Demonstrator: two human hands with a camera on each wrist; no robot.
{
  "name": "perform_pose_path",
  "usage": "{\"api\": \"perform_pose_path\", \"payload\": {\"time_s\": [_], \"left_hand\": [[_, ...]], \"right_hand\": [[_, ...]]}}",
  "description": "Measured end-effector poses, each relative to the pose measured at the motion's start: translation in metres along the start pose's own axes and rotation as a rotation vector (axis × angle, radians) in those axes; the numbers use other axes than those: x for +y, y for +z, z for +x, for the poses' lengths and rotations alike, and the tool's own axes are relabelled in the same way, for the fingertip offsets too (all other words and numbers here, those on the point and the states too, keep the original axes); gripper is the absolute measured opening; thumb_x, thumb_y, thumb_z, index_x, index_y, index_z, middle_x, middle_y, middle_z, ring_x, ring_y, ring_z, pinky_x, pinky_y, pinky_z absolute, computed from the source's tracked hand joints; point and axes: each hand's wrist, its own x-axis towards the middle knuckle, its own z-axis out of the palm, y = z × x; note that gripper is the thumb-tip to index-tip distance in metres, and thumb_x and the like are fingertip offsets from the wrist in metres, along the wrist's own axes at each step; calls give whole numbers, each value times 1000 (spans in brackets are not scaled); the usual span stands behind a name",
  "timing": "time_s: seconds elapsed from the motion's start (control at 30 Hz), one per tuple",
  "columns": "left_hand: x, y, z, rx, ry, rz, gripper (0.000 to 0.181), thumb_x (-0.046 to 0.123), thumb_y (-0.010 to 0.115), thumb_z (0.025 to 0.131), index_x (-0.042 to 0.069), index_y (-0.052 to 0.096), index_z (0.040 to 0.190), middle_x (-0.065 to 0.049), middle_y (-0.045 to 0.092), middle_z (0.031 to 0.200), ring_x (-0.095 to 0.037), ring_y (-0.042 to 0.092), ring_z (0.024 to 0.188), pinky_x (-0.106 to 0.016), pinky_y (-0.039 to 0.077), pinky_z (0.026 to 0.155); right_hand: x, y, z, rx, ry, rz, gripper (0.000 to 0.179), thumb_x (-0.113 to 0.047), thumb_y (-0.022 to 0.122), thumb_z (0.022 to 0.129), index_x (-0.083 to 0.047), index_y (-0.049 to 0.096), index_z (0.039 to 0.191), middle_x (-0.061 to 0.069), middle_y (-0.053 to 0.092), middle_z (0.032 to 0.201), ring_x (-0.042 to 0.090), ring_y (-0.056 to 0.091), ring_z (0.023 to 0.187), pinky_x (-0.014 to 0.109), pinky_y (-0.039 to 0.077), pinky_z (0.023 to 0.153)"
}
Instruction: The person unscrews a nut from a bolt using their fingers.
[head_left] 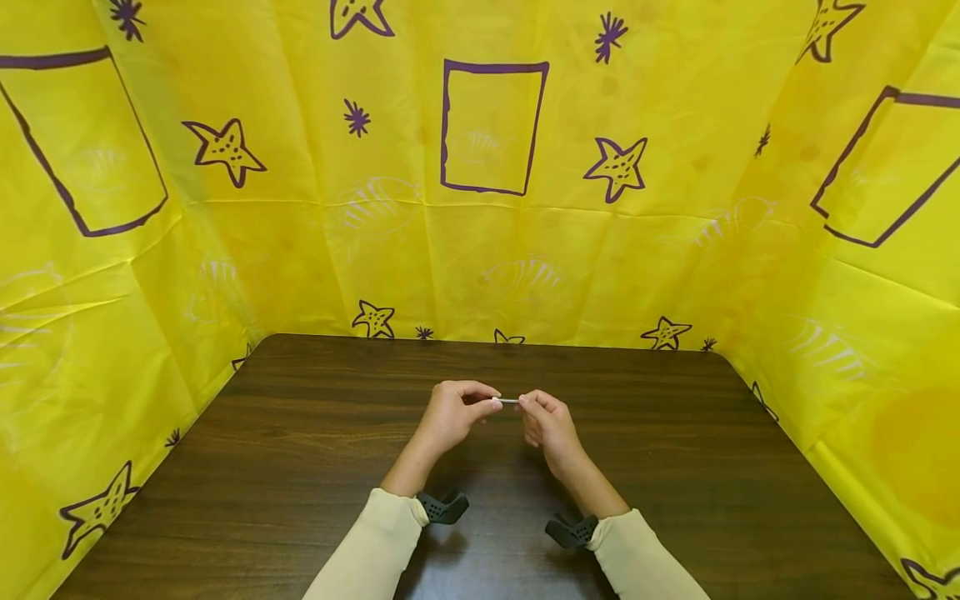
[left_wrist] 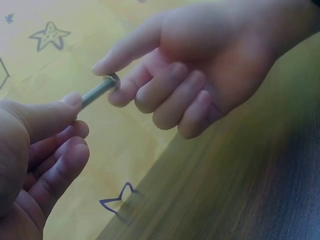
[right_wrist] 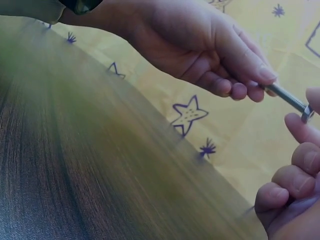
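A silvery threaded bolt (head_left: pixel 507 401) is held level between the two hands, above the far half of the table. My left hand (head_left: pixel 448 414) pinches one end between thumb and fingers, covering that tip. At the other end, the thumb and index finger of my right hand (head_left: pixel 553 429) pinch a wider flat piece (left_wrist: pixel 115 81); whether it is the bolt's head or a nut, I cannot tell. The right hand's other fingers are curled in toward the palm. In the right wrist view, bare thread on the bolt (right_wrist: pixel 289 97) shows between the hands.
Under both hands lies a dark wood-grain table (head_left: pixel 300 467). Yellow cloth (head_left: pixel 405 250) with purple stars and frames drawn on it hangs along the back and both sides. Each wrist wears a dark strapped device, such as the left one (head_left: pixel 444 507), below pale sleeves.
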Motion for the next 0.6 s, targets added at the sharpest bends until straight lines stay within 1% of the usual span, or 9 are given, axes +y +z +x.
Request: {"api": "perform_pose_path", "payload": {"time_s": [0.07,0.13,0.23,0.37,0.47,0.6], "left_hand": [[0,0,0,4,-1,2,10,8,77,83,2,76,91,-3,70,76,-35,65,61,-28,52,54],[1,0,0,7,-2,2,9,6,77,83,3,76,91,-4,70,76,-35,65,61,-27,52,54],[1,-1,1,10,1,2,9,6,77,83,2,76,92,-4,69,76,-37,65,61,-27,51,53],[1,-1,0,17,2,3,8,7,77,83,5,76,91,-3,69,75,-39,65,61,-27,50,53],[1,-2,0,22,1,1,7,6,77,83,7,77,90,-2,69,75,-39,64,61,-28,50,52],[1,-2,0,26,-5,-5,6,7,77,83,7,77,90,-2,69,74,-39,64,62,-28,51,53]], "right_hand": [[0,0,0,3,-21,13,14,-13,60,96,-12,65,83,-6,33,49,6,26,42,33,17,46],[0,0,0,5,-44,25,10,-11,61,95,-11,66,86,-5,33,50,6,27,42,35,16,47],[0,-1,0,-2,-71,34,5,-8,62,94,-4,65,93,-6,35,50,5,28,42,32,18,46],[1,-3,0,-26,-95,37,15,-1,59,93,10,59,103,-6,36,51,5,29,43,26,22,44],[2,-3,1,-33,-108,30,22,2,58,94,18,53,108,-6,37,51,4,30,43,25,23,44],[2,-2,1,-28,-114,26,30,2,59,93,22,48,112,-6,37,50,3,30,42,24,24,43]]}}
